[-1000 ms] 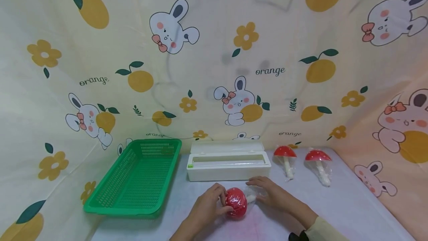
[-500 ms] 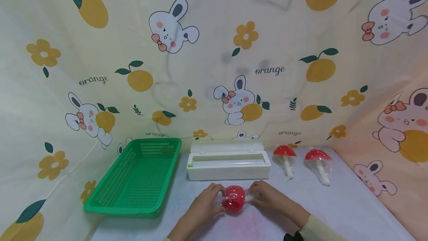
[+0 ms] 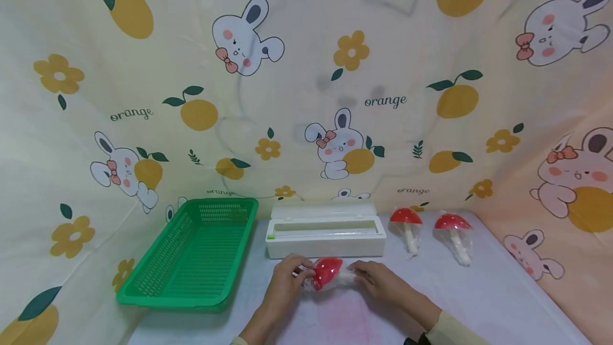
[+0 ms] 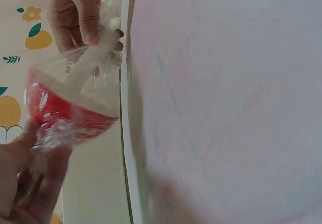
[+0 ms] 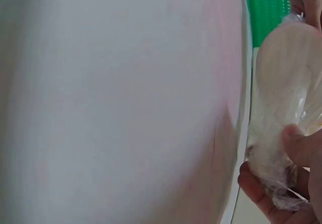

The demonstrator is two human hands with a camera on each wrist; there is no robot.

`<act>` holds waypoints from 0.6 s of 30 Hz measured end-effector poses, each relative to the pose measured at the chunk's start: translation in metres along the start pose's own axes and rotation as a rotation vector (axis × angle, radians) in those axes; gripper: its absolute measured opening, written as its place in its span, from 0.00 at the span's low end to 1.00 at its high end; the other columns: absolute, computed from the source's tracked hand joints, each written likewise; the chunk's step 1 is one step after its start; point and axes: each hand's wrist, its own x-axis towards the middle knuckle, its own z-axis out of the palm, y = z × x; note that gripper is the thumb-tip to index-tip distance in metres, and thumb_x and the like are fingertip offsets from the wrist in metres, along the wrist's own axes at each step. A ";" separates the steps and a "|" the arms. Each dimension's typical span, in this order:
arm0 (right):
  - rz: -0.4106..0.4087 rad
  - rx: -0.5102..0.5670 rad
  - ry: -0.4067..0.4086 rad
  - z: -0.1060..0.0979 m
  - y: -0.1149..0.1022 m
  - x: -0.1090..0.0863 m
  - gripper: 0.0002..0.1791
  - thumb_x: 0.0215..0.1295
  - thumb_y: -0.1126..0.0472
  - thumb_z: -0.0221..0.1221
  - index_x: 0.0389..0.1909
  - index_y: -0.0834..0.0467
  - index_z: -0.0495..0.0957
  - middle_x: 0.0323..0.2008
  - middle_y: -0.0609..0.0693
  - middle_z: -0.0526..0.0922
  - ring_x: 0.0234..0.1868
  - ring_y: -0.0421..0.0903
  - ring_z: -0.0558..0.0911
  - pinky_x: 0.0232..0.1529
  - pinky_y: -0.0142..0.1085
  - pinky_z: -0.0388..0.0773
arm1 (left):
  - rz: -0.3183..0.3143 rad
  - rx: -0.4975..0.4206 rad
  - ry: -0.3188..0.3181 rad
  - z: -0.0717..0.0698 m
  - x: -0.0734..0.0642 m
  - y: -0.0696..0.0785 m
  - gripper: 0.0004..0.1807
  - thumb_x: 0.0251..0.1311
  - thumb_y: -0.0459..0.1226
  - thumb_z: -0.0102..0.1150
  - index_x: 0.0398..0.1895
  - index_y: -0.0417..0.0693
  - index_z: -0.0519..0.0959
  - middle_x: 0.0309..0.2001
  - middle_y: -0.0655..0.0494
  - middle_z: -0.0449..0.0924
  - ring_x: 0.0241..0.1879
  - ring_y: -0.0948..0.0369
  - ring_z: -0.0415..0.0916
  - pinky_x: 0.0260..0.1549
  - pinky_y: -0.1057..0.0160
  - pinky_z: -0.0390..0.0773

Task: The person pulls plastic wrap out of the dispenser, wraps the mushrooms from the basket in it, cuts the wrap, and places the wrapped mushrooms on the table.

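Note:
A red-capped toy mushroom (image 3: 327, 272) with white dots, covered in clear plastic film, is held between both hands just in front of the white box. My left hand (image 3: 282, 284) pinches the gathered film at the cap's top, as the left wrist view shows beside the red cap (image 4: 70, 118). At the other end, my right hand (image 3: 385, 285) grips the film-covered stem between thumb and fingers. The right wrist view has the cap's pale underside (image 5: 289, 58) turned toward it, with loose film bunched around the stem end.
Behind the hands stands a white cling film dispenser (image 3: 325, 249) with its lid raised. To the left is a green plastic basket (image 3: 167, 301). At the back right lie two film-wrapped mushrooms (image 3: 406, 216) (image 3: 453, 222) on the white tabletop (image 3: 498, 302).
Both hands have lifted the mushroom and moved it up toward the dispenser. Its cap has turned side-on. The left fingers have gone from the cap to the film beyond it.

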 end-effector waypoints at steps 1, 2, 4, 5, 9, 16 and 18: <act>-0.014 0.007 0.013 0.000 -0.001 0.000 0.14 0.76 0.63 0.65 0.58 0.62 0.83 0.51 0.52 0.89 0.52 0.46 0.87 0.54 0.48 0.87 | 0.003 0.008 0.021 0.000 0.001 -0.001 0.05 0.60 0.31 0.76 0.39 0.47 0.90 0.39 0.54 0.87 0.33 0.64 0.83 0.32 0.68 0.84; -0.037 0.016 0.038 0.000 -0.003 0.000 0.15 0.76 0.63 0.65 0.58 0.63 0.83 0.51 0.54 0.89 0.52 0.46 0.88 0.54 0.47 0.87 | -0.001 0.018 0.036 0.000 0.001 -0.001 0.05 0.61 0.31 0.75 0.39 0.46 0.90 0.38 0.54 0.87 0.33 0.65 0.83 0.31 0.69 0.84; -0.096 0.031 0.107 0.001 -0.006 -0.001 0.16 0.75 0.64 0.66 0.59 0.65 0.82 0.51 0.56 0.89 0.50 0.47 0.89 0.51 0.45 0.88 | -0.021 0.045 0.054 -0.001 0.003 -0.001 0.06 0.62 0.30 0.74 0.40 0.46 0.89 0.35 0.55 0.87 0.32 0.66 0.82 0.30 0.69 0.83; -0.123 0.048 0.145 0.001 -0.008 -0.001 0.16 0.75 0.65 0.66 0.59 0.66 0.81 0.52 0.58 0.89 0.50 0.49 0.89 0.50 0.44 0.88 | -0.039 0.054 0.059 -0.002 0.004 -0.001 0.06 0.63 0.29 0.73 0.41 0.47 0.88 0.35 0.56 0.87 0.31 0.67 0.81 0.29 0.69 0.83; -0.128 0.207 0.231 0.001 -0.014 -0.003 0.21 0.74 0.72 0.64 0.65 0.67 0.75 0.57 0.63 0.86 0.54 0.59 0.88 0.50 0.42 0.88 | -0.149 0.064 0.073 -0.006 0.006 -0.002 0.08 0.67 0.29 0.71 0.40 0.51 0.84 0.35 0.59 0.86 0.32 0.67 0.79 0.29 0.69 0.82; -0.012 0.320 0.247 0.002 -0.013 -0.003 0.31 0.68 0.78 0.65 0.70 0.66 0.68 0.61 0.66 0.83 0.59 0.58 0.85 0.55 0.42 0.87 | -0.214 -0.056 0.006 -0.013 0.002 -0.010 0.08 0.70 0.31 0.67 0.49 0.43 0.88 0.47 0.49 0.88 0.39 0.57 0.86 0.36 0.66 0.86; -0.007 0.276 0.252 0.002 -0.012 -0.003 0.33 0.66 0.75 0.69 0.71 0.67 0.69 0.60 0.65 0.83 0.57 0.54 0.85 0.53 0.40 0.87 | -0.209 -0.097 -0.039 -0.013 0.001 -0.010 0.12 0.69 0.31 0.66 0.53 0.42 0.87 0.51 0.46 0.86 0.44 0.53 0.87 0.43 0.60 0.87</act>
